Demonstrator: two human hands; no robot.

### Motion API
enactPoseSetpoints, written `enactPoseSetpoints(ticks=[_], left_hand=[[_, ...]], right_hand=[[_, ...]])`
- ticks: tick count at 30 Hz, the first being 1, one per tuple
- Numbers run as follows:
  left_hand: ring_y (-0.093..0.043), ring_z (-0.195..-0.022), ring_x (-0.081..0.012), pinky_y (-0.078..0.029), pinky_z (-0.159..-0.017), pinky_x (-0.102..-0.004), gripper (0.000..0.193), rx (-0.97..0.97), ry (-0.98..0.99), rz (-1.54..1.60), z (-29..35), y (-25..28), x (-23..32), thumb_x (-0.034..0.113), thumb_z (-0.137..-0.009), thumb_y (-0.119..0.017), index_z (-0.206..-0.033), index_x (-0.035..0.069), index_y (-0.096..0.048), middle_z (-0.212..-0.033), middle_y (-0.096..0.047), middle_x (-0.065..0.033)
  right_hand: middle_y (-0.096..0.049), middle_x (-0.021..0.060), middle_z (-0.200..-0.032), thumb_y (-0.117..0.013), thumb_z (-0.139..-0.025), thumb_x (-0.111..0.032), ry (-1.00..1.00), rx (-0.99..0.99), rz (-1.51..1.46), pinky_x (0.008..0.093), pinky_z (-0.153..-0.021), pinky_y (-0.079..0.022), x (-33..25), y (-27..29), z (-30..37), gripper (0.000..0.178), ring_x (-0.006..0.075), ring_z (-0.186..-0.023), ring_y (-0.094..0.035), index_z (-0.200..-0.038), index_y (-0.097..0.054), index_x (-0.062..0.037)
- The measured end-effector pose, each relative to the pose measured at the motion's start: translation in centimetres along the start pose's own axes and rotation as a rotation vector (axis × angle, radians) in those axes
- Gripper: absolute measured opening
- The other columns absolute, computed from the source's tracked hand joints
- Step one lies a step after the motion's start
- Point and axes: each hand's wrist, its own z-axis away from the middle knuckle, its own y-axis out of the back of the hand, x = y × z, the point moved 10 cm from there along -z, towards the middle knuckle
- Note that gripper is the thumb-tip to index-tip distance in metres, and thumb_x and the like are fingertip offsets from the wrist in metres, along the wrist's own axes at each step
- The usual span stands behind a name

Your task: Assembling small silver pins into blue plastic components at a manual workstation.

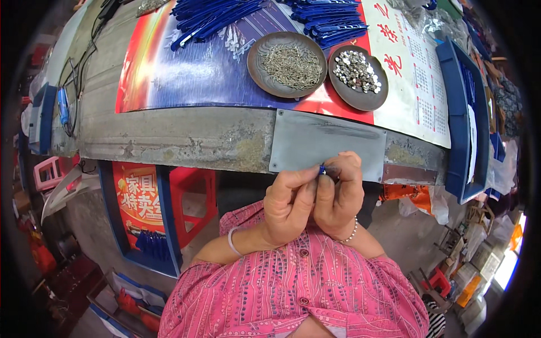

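Just above the table's front edge, my two hands meet at their fingertips around a small blue piece (322, 169) with a shiny metal spot. The thumb and forefinger of my left hand (287, 200) pinch it from one side. From the other side the fingers of my right hand (340, 197) close on it, and they hide most of its shape. Beyond the hands lies a flat grey metal plate (315, 141). Farther back, a round dark dish (256, 76) holds many thin metal pins, and a smaller dark dish (360, 104) holds shiny round metal bits.
Piles of slim blue pieces (211, 19) lie at the back on a printed poster (186, 84). A blue tray (459, 112) stands at the right edge. On the left lie a blue-handled tool (63, 105) and a black cable. A red stool (194, 197) stands under the table.
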Motion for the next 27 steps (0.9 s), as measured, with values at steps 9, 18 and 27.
enactPoseSetpoints(ticks=[9,18,27], left_hand=[[-0.057,-0.075,-0.006,-0.048,-0.065,-0.0223,0.021,0.038,0.102,0.016,0.5,0.9,-1.1,-0.002,-0.091,-0.051,-0.112,-0.002,-0.054,-0.087,-0.063,-0.0067],[-0.062,-0.08,-0.0163,-0.049,-0.071,-0.0274,0.03,0.068,-0.139,-0.015,0.1,2.3,2.6,-0.002,-0.088,-0.047,-0.118,-0.002,-0.051,-0.091,-0.062,-0.0116],[-0.058,-0.074,-0.0124,-0.047,-0.064,-0.0271,0.021,0.397,0.129,-0.526,6.8,19.8,5.5,0.009,-0.089,-0.052,-0.11,0.003,-0.053,-0.086,-0.059,-0.0064]], right_hand=[[-0.056,0.0076,-0.079,-0.053,-0.088,-0.005,-0.667,-0.045,-0.454,0.0266,-0.064,-0.043,4.2,-1.5,1.8,0.008,0.0149,-0.068,-0.052,-0.09,-0.053,0.0028],[-0.05,0.0135,-0.074,-0.044,-0.094,-0.016,0.014,-0.098,-0.126,0.0349,-0.067,-0.041,-0.7,-3.4,-0.9,0.024,0.0239,-0.067,-0.048,-0.083,-0.049,0.0048],[-0.055,0.0103,-0.082,-0.03,-0.1,-0.042,-0.287,-0.469,-0.635,0.0282,-0.067,-0.044,-1.4,-10.0,-0.4,0.048,0.0185,-0.07,-0.055,-0.1,-0.052,0.0009]])
